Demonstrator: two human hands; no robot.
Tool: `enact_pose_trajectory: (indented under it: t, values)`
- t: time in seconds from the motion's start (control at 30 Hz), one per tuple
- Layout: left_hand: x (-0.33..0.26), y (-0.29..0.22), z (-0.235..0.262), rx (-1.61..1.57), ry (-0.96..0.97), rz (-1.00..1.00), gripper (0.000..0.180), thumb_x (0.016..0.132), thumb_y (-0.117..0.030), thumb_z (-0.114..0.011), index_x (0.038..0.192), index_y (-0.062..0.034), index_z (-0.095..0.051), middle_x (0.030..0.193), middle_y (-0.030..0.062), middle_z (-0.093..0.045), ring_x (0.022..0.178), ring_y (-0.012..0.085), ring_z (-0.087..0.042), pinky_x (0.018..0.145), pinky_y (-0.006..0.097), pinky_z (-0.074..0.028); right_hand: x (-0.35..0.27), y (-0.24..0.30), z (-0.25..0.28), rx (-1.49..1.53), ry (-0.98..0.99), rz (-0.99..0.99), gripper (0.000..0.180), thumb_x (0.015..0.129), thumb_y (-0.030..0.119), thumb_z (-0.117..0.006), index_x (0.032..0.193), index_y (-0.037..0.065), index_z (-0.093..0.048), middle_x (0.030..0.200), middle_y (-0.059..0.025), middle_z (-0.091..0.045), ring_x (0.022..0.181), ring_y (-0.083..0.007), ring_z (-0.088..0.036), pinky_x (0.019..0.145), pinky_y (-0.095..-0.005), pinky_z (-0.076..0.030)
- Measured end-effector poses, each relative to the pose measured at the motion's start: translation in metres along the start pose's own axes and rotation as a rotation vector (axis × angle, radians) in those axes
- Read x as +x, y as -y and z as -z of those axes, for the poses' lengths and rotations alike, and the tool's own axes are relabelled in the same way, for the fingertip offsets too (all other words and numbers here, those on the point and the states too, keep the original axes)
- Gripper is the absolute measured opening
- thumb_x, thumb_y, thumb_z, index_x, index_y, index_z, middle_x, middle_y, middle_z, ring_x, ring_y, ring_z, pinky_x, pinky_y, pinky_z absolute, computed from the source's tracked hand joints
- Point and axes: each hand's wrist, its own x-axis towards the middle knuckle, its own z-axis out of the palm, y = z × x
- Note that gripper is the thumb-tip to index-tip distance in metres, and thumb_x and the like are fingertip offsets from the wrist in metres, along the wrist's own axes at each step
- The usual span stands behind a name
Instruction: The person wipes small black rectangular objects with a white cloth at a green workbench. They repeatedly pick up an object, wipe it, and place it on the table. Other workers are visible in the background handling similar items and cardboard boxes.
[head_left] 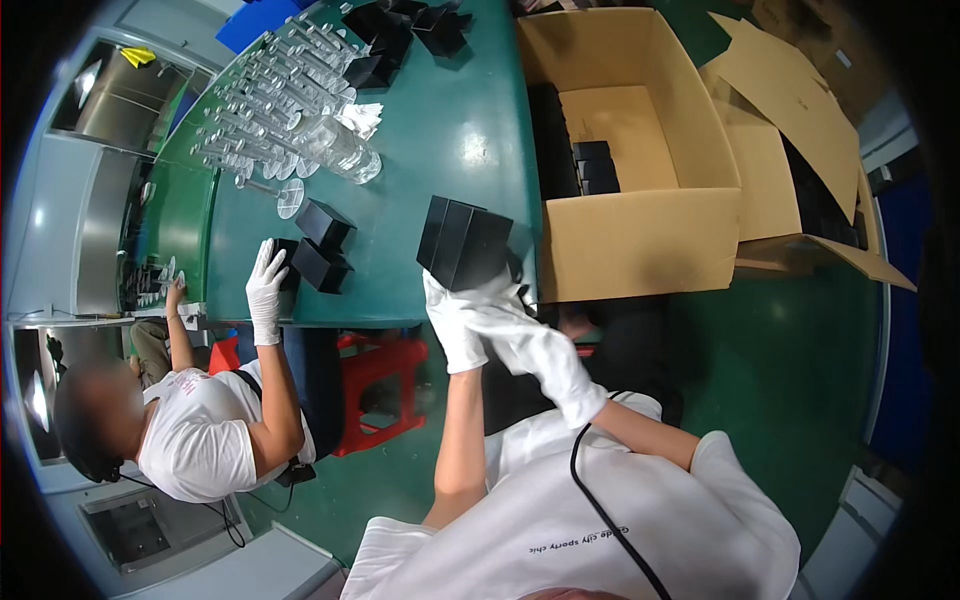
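A black square box [472, 243] is held up over the near right corner of the green table. A seam runs down it, and I cannot tell whether it is one box or two pressed together. My left hand [455, 325], in a white glove, grips the box from its near underside, with part of the fingers hidden behind it. My right hand [505, 318], also white-gloved, is at the box's lower right, its fingers smeared by motion. Two smaller black boxes, one upright-looking black box [326, 225] and another black box [320, 266], lie to the left on the table.
On the green table [430, 130] stand several clear stemmed pieces [270, 100], a clear jar [340, 150] and more black boxes [385, 35]. An open cardboard carton [640, 240] with black boxes inside is at right. A co-worker's gloved hand [265, 295] touches a black box; a red stool [380, 395] is below.
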Motion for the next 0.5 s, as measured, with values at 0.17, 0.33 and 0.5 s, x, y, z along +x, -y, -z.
enact_pose_trajectory:
  t: [0.17,0.33,0.5]
  values:
    - [-0.004,-0.035,-0.002,0.060,0.123,0.100,0.041,0.099,-0.017,-0.055,0.138,-0.0018,-0.052,0.130,0.0077,-0.061,0.112,0.0171,-0.059,0.096,0.031,-0.048,-0.008,-0.046,0.047,-0.004,-0.444,0.043,0.040,0.102,0.016,-0.053,0.138,0.000,-0.053,0.122,-0.0169,-0.064,0.104,-0.0264,-0.065,0.087,-0.0363,-0.053]
    - [-0.039,-0.047,-0.022,0.150,0.323,0.106,0.047,0.097,-0.014,-0.057,0.141,-0.0005,-0.049,0.137,0.0087,-0.057,0.124,0.0181,-0.054,0.106,0.032,-0.042,0.020,0.002,0.062,-0.548,-0.313,0.345,0.042,0.085,0.001,-0.059,0.126,0.004,-0.062,0.122,-0.0206,-0.064,0.111,-0.0318,-0.063,0.098,-0.0379,-0.049]
    - [-0.062,-0.069,-0.027,0.001,0.246,0.199,0.041,0.102,-0.018,-0.051,0.139,-0.0020,-0.052,0.129,0.0080,-0.062,0.111,0.0168,-0.062,0.097,0.032,-0.051,0.053,0.051,0.085,-0.691,0.299,0.069,0.034,0.099,0.010,-0.054,0.132,0.001,-0.060,0.139,-0.0054,-0.059,0.133,-0.0205,-0.049,0.110,-0.0338,-0.038]
